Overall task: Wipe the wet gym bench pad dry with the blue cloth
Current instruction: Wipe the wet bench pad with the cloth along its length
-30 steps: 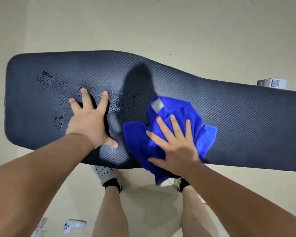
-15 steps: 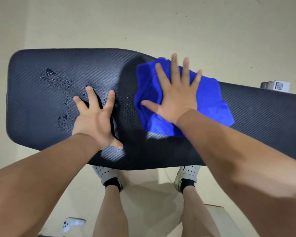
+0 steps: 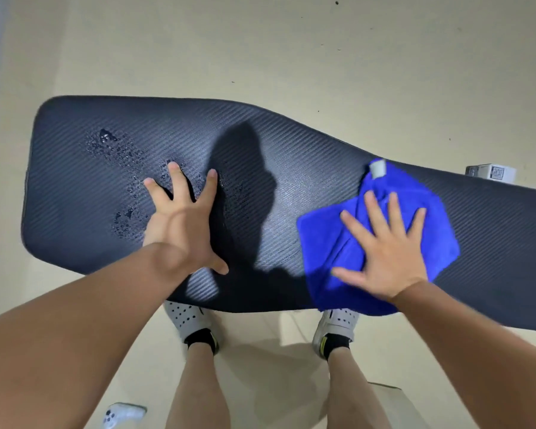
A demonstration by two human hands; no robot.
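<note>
Bench pad [image 3: 322,156] lying crosswise, long axis left to right. Presses blue cloth [image 3: 328,243] flat under splayed right hand [image 3: 384,258] at the near edge, right of centre. Braces flat, spread left hand [image 3: 180,224] among droplets [image 3: 118,150], well left of cloth; likely calls for a leftward sweep.

The long dark-navy textured gym bench pad [image 3: 291,144] runs out of the view's right edge; the crumpled blue microfibre cloth [image 3: 319,243] covers a patch of it, and the spread right hand [image 3: 384,258] hides the cloth's middle; the left hand [image 3: 180,224] lies over part of the water droplets [image 3: 118,150]; the pad's near edge conceals the toes of the white perforated shoes [image 3: 188,317]; a small white printed box [image 3: 489,172] shows only its top behind the pad, its code too small to read; both forearms are cut by the lower edges.
</note>
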